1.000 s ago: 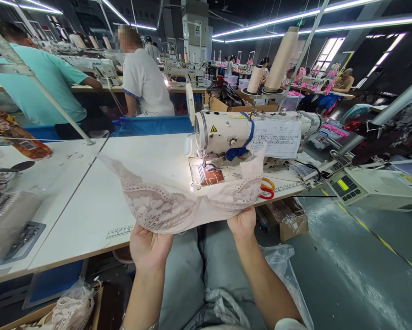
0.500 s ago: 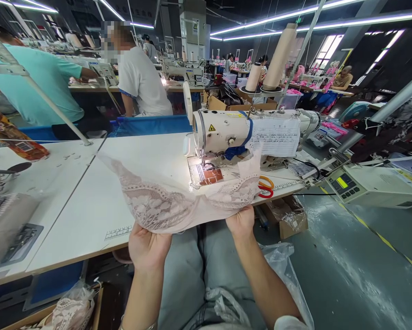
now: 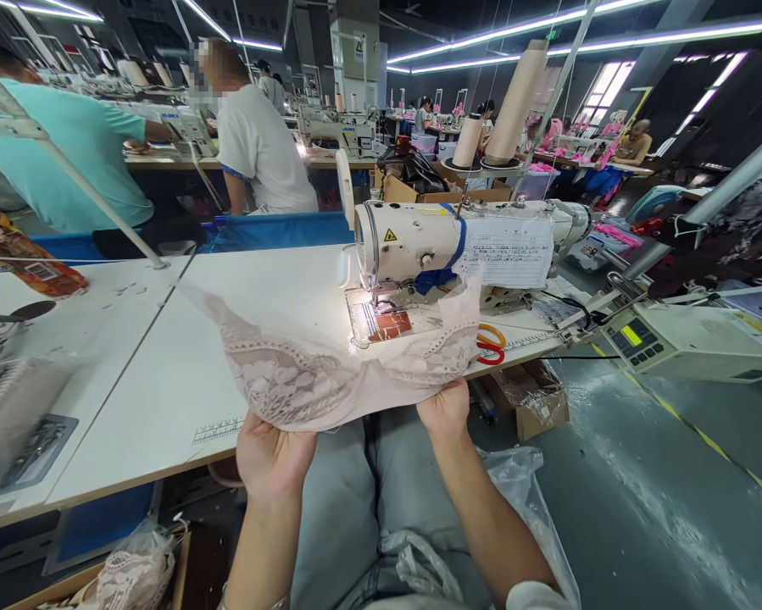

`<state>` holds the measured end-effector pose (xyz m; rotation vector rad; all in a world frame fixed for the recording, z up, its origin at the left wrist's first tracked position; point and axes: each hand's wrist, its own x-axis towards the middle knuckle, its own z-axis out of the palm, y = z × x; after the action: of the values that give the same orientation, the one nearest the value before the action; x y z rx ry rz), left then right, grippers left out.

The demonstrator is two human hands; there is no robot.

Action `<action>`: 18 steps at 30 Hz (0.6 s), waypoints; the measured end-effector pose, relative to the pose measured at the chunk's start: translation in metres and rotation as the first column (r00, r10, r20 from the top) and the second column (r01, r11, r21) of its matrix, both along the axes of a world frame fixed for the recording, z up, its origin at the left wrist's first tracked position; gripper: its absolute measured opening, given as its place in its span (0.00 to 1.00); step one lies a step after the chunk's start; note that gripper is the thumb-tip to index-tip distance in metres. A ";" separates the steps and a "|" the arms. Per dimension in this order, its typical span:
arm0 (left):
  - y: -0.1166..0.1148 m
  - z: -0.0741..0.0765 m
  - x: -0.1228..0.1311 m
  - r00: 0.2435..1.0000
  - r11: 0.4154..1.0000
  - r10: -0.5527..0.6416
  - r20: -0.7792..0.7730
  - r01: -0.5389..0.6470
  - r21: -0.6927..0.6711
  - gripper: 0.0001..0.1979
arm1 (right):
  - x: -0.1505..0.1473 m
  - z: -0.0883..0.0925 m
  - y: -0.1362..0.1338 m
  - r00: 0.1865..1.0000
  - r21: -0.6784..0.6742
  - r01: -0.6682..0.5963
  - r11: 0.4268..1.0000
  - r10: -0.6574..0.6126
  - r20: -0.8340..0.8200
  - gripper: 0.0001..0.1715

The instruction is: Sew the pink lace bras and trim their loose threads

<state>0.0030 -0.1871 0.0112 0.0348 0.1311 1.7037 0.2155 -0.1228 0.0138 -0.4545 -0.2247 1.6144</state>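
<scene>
A pale pink lace bra (image 3: 301,385) is spread between my hands at the front edge of the white sewing table (image 3: 132,381). My left hand (image 3: 272,453) grips its lower left edge from below, the fingers hidden under the fabric. At the lower right edge, my right hand (image 3: 445,411) is closed on the same bra, its fingertips covered too. Just beyond the bra stands a sewing machine (image 3: 409,237), its lamp lighting the needle area. Scissors with orange and red handles (image 3: 492,346) lie right of the bra.
Cones of beige thread (image 3: 515,106) stand behind the machine. A control box (image 3: 692,343) is at the right. A bottle (image 3: 30,254) lies at the far left of the table. Lace pieces (image 3: 132,576) sit in a box below. Co-workers (image 3: 263,135) sit ahead.
</scene>
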 end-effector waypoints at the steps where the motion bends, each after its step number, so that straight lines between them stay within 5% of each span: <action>1: 0.000 0.000 0.000 1.000 1.000 0.008 -0.001 -0.008 -0.008 0.28 | 0.000 -0.001 0.000 1.000 0.012 -0.006 1.000 0.006 0.012 0.19; 8: 0.000 0.004 0.002 1.000 0.996 0.028 0.014 -0.027 -0.087 0.27 | 0.002 0.000 -0.001 1.000 -0.002 -0.018 1.000 0.018 -0.021 0.20; 18: -0.002 -0.006 -0.001 0.997 0.997 -0.058 0.054 0.054 0.063 0.25 | -0.001 0.000 -0.009 0.997 -0.048 -0.072 0.996 0.070 -0.044 0.25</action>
<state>0.0019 -0.1888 0.0052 0.0367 0.0360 1.6507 0.2142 -0.1321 0.0135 -0.4544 -0.1715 1.7007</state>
